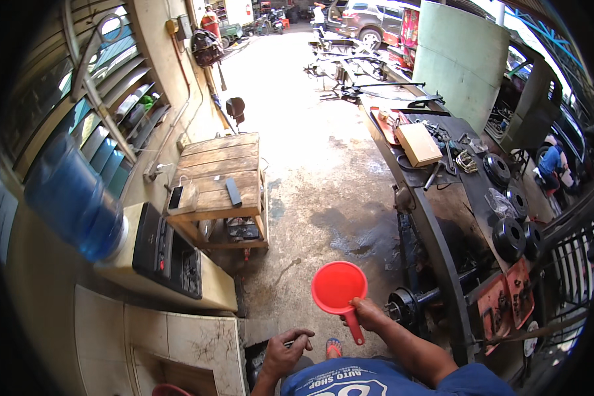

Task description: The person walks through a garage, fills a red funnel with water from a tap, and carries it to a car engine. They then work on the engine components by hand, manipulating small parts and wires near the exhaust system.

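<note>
A red plastic dipper (338, 286) is held out in front of me, its round mouth facing up. My right hand (369, 314) grips it where the short handle meets the bowl. Whether any liquid lies inside the bowl cannot be made out. Lower and to the left, my left hand (287, 351) hangs before my body with its fingers curled in, and nothing shows in it. It is nearest to the tiled counter (201, 336), without touching it.
At left stands a water dispenser (145, 244) with a blue jug (76, 198). Beyond it, a wooden table (218, 165) carries phone-like items. A long metal vehicle frame (435, 244) runs along the right, beside a bench with tools, a cardboard box (419, 145) and drums. Another person (553, 165) crouches far right.
</note>
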A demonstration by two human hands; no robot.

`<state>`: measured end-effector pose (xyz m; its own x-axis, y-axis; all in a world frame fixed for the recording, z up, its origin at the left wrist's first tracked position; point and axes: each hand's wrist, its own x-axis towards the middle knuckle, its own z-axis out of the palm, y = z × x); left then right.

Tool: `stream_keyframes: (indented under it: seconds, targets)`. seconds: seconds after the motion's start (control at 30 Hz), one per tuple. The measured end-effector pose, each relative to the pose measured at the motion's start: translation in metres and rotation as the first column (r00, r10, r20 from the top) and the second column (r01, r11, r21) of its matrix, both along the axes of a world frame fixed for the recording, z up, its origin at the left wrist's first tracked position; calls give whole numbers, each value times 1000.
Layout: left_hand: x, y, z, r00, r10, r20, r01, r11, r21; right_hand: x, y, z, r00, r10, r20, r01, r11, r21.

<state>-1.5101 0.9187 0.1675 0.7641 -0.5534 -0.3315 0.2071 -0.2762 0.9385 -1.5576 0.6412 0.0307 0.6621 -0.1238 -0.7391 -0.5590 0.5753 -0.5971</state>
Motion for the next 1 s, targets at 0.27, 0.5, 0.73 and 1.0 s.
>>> stream_keyframes:
  seconds: [0.27,0.5,0.73,1.0]
  targets:
    - [206,-132,131,896,-147,418,429,526,-734,54,-211,-143,860,-412,-300,424,905,-28]
    - [441,-227,141,925,-235,299,328,98,-939,177,-313,-149,458,-778,-430,866,500,17]
    - [662,-318,132,715,-642,275,501,197,-843,389,-450,-151,519,-778,-354,829,559,-12]
    - [864,-429,109,915,-31,403,389,334,-859,746,-591,-132,869,-417,-267,430,903,-9]
